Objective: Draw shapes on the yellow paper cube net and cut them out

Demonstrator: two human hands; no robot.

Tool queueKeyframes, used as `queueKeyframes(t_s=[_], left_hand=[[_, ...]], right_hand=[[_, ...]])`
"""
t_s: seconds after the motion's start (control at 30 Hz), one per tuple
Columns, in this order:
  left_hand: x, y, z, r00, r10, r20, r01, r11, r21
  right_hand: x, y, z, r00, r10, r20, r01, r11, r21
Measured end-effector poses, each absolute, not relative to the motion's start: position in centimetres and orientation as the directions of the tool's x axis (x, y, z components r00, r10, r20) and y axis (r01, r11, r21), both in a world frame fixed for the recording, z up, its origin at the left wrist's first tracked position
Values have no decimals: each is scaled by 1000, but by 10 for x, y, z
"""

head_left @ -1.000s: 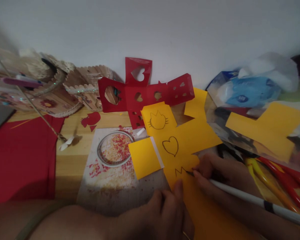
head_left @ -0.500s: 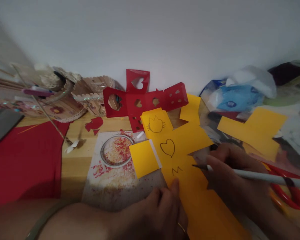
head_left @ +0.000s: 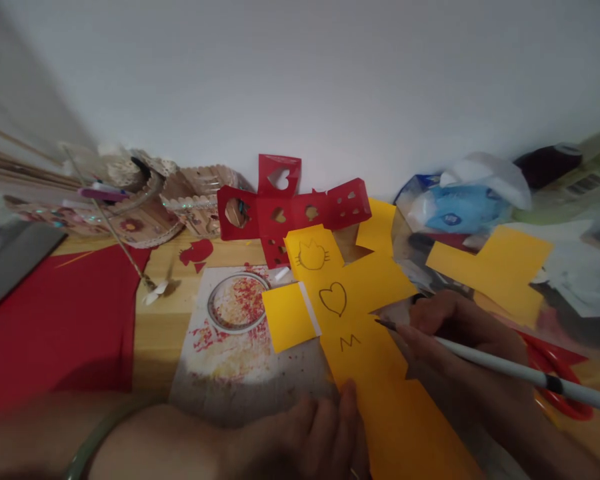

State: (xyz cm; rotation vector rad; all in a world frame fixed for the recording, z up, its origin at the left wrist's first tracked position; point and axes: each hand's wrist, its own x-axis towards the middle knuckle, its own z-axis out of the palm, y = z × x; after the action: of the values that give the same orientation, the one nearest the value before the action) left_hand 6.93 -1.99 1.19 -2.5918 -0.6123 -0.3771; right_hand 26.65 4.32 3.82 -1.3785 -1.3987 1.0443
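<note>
A yellow paper cut-out (head_left: 385,353), shaped like an unfolded box, lies across the middle and runs down to the bottom edge. Its panels carry a drawn cat's head, a heart and a zigzag line like an M. My left hand (head_left: 315,433) lies at its lower left edge, fingers curled together, a fingertip pressing on the paper just below the zigzag. In my right hand (head_left: 460,340) is a white pencil (head_left: 505,365) with a black band, held in a writing grip. The dark tip is close to the panel's upper right corner; contact is unclear.
Behind stands a red paper cut-out (head_left: 300,210) with cut shapes. A stained board (head_left: 195,360) with a round ring (head_left: 210,307) lies left of the yellow paper, red paper (head_left: 80,320) farther left. Red-handled scissors (head_left: 570,400), yellow scraps (head_left: 505,260) and a blue packet (head_left: 460,207) are right.
The view has shifted slightly. The pencil tip has moved up a little, from beside the zigzag toward the panel's upper corner. My left hand still presses on the paper; the drawings look the same.
</note>
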Motion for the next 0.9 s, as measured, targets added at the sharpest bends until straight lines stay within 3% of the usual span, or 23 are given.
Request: queueKeyframes(t_s=[0.17, 0.43, 0.63, 0.9], left_hand=[[68, -19, 15, 889, 338, 308, 441, -813, -380], [70, -19, 17, 900, 322, 294, 424, -806, -413], [70, -20, 14, 896, 326, 303, 432, -800, -416], [68, -19, 22, 924, 310, 222, 378, -823, -425]], right_hand=[[268, 46, 42, -144, 987, 63, 317, 107, -942], [260, 44, 30, -426, 903, -62, 433, 143, -890], [259, 40, 24, -415, 907, -65, 537, 187, -823], [254, 31, 16, -374, 927, -21, 519, 191, -833]])
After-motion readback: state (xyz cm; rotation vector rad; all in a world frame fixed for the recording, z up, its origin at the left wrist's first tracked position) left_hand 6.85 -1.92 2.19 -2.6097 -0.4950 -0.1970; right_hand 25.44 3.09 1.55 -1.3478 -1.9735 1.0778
